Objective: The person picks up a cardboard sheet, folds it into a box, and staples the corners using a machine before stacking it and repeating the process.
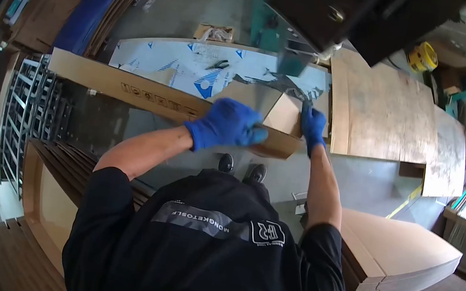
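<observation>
A long, narrow cardboard box lies crosswise in front of me, with printing on its near side. Its right end is folded into a squared shape. My left hand, in a blue glove, is over the near edge of the box with curled fingers; what they hold, if anything, is hidden. At the right end, my right hand, also gloved in blue, grips the cardboard, its darker fingertips along the end face.
Beneath the box is a work surface with white-and-blue printed sheeting. Plywood boards extend to the right, and dark equipment hangs overhead. Stacked cardboard stands at my right, folded sheets at my left, beside a metal rack.
</observation>
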Available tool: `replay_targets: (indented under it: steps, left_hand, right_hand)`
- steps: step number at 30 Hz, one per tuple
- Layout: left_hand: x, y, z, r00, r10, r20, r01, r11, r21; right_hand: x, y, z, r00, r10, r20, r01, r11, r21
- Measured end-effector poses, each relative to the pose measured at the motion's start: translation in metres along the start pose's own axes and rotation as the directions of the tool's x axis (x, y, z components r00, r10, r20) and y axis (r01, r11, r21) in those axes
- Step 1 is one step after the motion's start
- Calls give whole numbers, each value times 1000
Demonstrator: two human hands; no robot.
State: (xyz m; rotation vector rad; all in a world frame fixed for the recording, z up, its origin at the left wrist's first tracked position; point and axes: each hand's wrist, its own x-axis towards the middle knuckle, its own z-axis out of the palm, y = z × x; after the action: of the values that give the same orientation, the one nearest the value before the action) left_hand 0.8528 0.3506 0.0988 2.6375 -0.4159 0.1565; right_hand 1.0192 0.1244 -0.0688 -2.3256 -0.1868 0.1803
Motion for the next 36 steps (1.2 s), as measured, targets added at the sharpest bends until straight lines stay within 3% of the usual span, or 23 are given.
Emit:
replay_targets:
  steps: [1, 4, 6, 7, 10, 11, 12, 13, 15, 16, 17, 18, 20, 22, 23, 24, 26, 28, 31, 34, 36]
  left_hand:
    - [-1, -14, -3, 990, -79, -115, 73, 996, -60]
    - [1, -30, -8, 974, -226, 17, 223, 944, -242]
    - [7, -34, -25, 888, -223, 402, 359, 883, -302]
    - [5, -37, -30, 944, -149, 296, 213, 957, -196]
    - [6, -29, -87, 989, 15, 145, 31, 950, -310]
    - [9, -29, -110, 998, 47, 51, -30, 953, -301]
    - [13, -27, -131, 996, 83, -38, -91, 953, -288]
    - [24, -20, -159, 985, 101, -141, -132, 962, -238]
    - [55, -35, -182, 937, 216, -276, -231, 973, -23]
    - [76, -49, -189, 902, 316, -293, -283, 947, 151]
    - [93, -37, -204, 995, -1, -102, 1, 1000, -9]
    - [111, -25, -221, 946, -296, 131, 310, 945, -104]
    - [128, -76, -236, 996, -60, 62, 75, 959, -274]
    - [115, -102, -229, 982, 95, -162, -89, 995, 42]
    - [99, -106, -218, 939, 191, -286, -52, 901, 430]
    - [72, -121, -217, 941, -69, -332, 177, 935, 308]
    - [54, -118, -229, 847, -412, -336, 479, 865, 146]
    - [53, -110, -238, 740, -601, -302, 641, 766, 46]
    - [45, -137, -237, 798, -469, -378, 504, 864, -7]
    - [50, -107, -245, 670, -653, -353, 696, 718, -5]
    - [46, -121, -236, 743, -500, -444, 614, 774, 156]
  right_hand:
    - [-12, 1, 1, 983, 115, 142, -161, 912, 378]
    - [-74, -72, -23, 986, 48, 158, -146, 703, 696]
    - [-89, -110, -41, 963, -132, 235, -23, 830, 558]
    - [-90, -126, -52, 935, -213, 282, 54, 874, 483]
    - [-88, -161, -94, 855, -304, 420, -56, 751, 658]
    - [-83, -164, -105, 839, -416, 350, 67, 718, 693]
    - [-76, -156, -109, 886, -375, 272, 129, 764, 632]
    - [-70, -138, -91, 930, -364, 49, 279, 787, 550]
    - [-50, -130, -75, 940, -314, -135, 336, 770, 543]
    - [-27, -140, -73, 956, -277, -90, 268, 715, 646]
    - [-1, -144, -72, 963, -270, -18, 202, 671, 713]
    - [26, -147, -70, 964, -262, 54, 127, 627, 769]
    - [96, -135, -59, 934, -327, 145, 84, 595, 799]
    - [113, -136, -52, 911, -404, 82, 198, 603, 772]
    - [115, -136, -47, 903, -424, 73, 222, 605, 765]
    - [115, -135, -44, 897, -436, 76, 231, 609, 759]
    - [112, -136, -38, 885, -460, 69, 256, 607, 752]
    - [109, -138, -35, 872, -482, 84, 266, 611, 746]
    - [107, -140, -30, 861, -497, 109, 262, 617, 742]
    - [111, -142, -28, 850, -513, 123, 263, 615, 743]
    - [112, -142, -26, 849, -509, 146, 236, 610, 756]
